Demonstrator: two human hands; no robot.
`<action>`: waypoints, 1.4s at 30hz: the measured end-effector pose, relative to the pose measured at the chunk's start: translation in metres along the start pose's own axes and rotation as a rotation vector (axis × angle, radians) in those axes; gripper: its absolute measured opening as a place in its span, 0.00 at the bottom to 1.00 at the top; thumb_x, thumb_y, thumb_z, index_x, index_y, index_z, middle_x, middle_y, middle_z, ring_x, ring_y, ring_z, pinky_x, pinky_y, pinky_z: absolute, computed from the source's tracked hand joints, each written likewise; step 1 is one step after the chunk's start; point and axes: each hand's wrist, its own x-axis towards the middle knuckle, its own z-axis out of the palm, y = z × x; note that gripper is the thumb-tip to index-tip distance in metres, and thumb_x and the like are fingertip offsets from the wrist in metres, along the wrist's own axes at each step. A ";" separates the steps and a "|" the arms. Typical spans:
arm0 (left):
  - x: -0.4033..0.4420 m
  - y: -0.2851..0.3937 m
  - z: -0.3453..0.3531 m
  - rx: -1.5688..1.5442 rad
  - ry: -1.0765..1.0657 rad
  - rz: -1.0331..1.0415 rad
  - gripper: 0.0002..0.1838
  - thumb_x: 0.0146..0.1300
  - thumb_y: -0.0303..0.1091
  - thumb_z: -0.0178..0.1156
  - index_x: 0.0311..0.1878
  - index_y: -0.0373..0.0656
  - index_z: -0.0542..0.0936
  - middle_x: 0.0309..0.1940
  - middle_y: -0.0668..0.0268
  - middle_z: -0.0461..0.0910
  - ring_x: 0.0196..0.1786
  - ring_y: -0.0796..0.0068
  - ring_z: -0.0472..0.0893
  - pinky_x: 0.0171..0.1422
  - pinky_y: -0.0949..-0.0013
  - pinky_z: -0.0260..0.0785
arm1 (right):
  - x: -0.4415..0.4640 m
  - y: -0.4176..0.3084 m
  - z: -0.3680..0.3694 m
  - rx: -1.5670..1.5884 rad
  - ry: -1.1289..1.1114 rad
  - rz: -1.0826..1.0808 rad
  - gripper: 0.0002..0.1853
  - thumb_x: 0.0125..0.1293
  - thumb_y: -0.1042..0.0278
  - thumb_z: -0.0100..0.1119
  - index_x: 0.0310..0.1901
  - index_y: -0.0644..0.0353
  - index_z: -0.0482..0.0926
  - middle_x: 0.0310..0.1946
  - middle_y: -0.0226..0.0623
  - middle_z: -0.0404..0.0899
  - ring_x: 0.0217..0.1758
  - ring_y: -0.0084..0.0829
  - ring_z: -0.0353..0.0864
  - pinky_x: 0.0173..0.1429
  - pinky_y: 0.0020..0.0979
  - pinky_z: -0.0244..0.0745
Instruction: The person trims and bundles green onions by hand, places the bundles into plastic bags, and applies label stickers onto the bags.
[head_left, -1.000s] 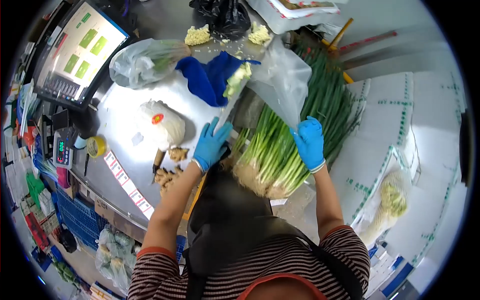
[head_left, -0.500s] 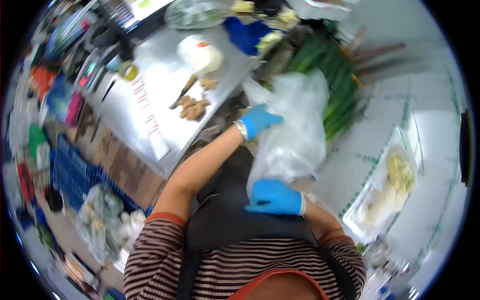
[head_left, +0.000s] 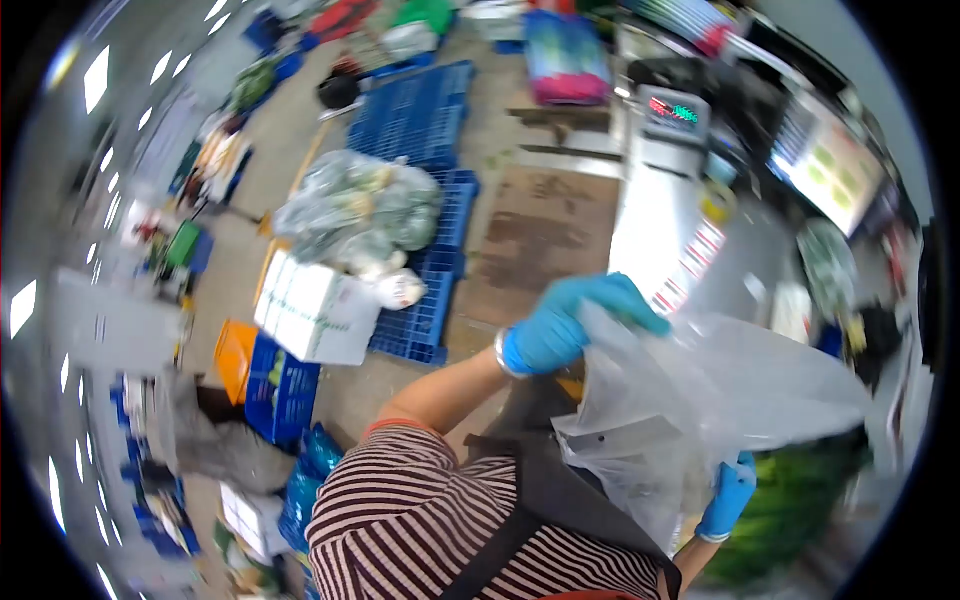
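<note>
Obs.: our left hand (head_left: 555, 325), gloved in blue, grasps the clear plastic bag (head_left: 740, 375) near one end, film bunched under the fingers. Our right hand (head_left: 731, 495) is lower, beside the bag's lower part, fingers curled; whether it grips film, we cannot tell.

Position: the bag is up in the air in front of us, its far part spread toward the bench (head_left: 735, 265), its lower folds near our apron. Leafy greens (head_left: 795, 500), blurred, lie just beyond the right hand.

Method notes, our judgement: the film is thin and limp, so we want a firm pinch on the edge, not a fistful of folds. Hands well apart should keep the layers from clinging; even, gentle tension should limit tearing. We would keep the loose end off the label strip (head_left: 688, 268) and clear of the apron.
</note>
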 end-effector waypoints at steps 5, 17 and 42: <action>-0.129 0.009 -0.188 0.697 0.631 -0.285 0.35 0.56 0.31 0.64 0.69 0.36 0.67 0.57 0.52 0.77 0.59 0.58 0.77 0.64 0.60 0.69 | 0.048 -0.135 0.189 0.191 -0.113 -0.402 0.17 0.55 0.82 0.50 0.47 0.67 0.79 0.40 0.36 0.81 0.40 0.26 0.77 0.44 0.25 0.74; -0.208 0.105 -0.249 0.770 0.541 -0.314 0.58 0.48 0.43 0.75 0.79 0.44 0.51 0.79 0.52 0.47 0.80 0.51 0.49 0.80 0.54 0.44 | 0.197 -0.213 0.541 -0.859 -0.322 -0.910 0.11 0.57 0.70 0.56 0.42 0.56 0.82 0.36 0.51 0.83 0.41 0.52 0.82 0.44 0.46 0.77; -0.174 -0.278 -0.411 1.094 0.314 -0.976 0.37 0.55 0.25 0.57 0.73 0.48 0.66 0.60 0.45 0.76 0.56 0.46 0.78 0.60 0.56 0.71 | 0.280 -0.099 0.520 -1.133 -0.371 -0.683 0.15 0.65 0.71 0.51 0.50 0.50 0.82 0.42 0.43 0.84 0.45 0.42 0.85 0.50 0.44 0.78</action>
